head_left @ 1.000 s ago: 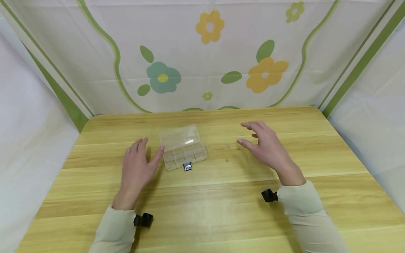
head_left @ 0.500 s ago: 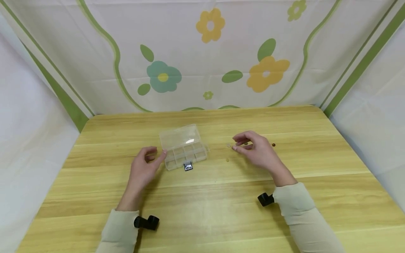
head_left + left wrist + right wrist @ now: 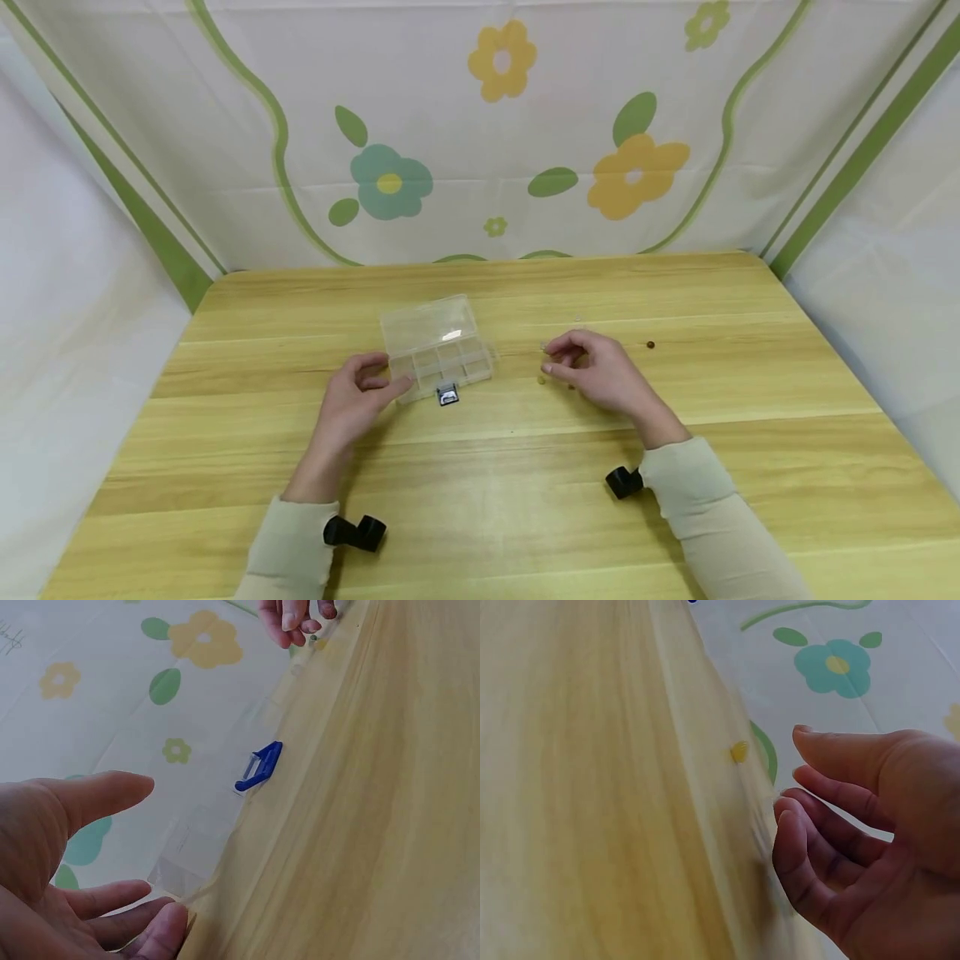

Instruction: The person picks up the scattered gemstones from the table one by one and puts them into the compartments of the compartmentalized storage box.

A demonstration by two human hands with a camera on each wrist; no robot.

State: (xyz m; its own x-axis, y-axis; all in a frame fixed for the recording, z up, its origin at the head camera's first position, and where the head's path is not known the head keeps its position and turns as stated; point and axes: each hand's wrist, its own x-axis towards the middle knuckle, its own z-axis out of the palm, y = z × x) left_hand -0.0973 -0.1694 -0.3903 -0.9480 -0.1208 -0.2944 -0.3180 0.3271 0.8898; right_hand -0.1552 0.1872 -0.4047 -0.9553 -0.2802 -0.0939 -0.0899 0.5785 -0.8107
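Observation:
A clear plastic compartment box [image 3: 441,367] lies with its lid folded back on the wooden table. My left hand [image 3: 365,387] is at its left end; in the left wrist view the fingertips [image 3: 169,926] are right at the box's corner while the thumb stands apart. A blue latch [image 3: 260,765] is at the box's front edge. My right hand [image 3: 592,371] hovers, fingers loosely bent and thumb apart from them, among small beads. Closest to it lies a yellow bead [image 3: 541,380], also seen as a yellow bead [image 3: 739,752] in the right wrist view.
Right of the right hand lies a dark red bead [image 3: 650,344]. A tiny pale piece [image 3: 577,317] lies farther back. Behind the wooden table [image 3: 480,500] hangs a white cloth [image 3: 450,100] with printed flowers. Each wrist carries a black camera mount.
My left hand has moved right, its fingers bending in against the box's left end. The right hand has come left and lower toward the beads, uncovering the dark red bead.

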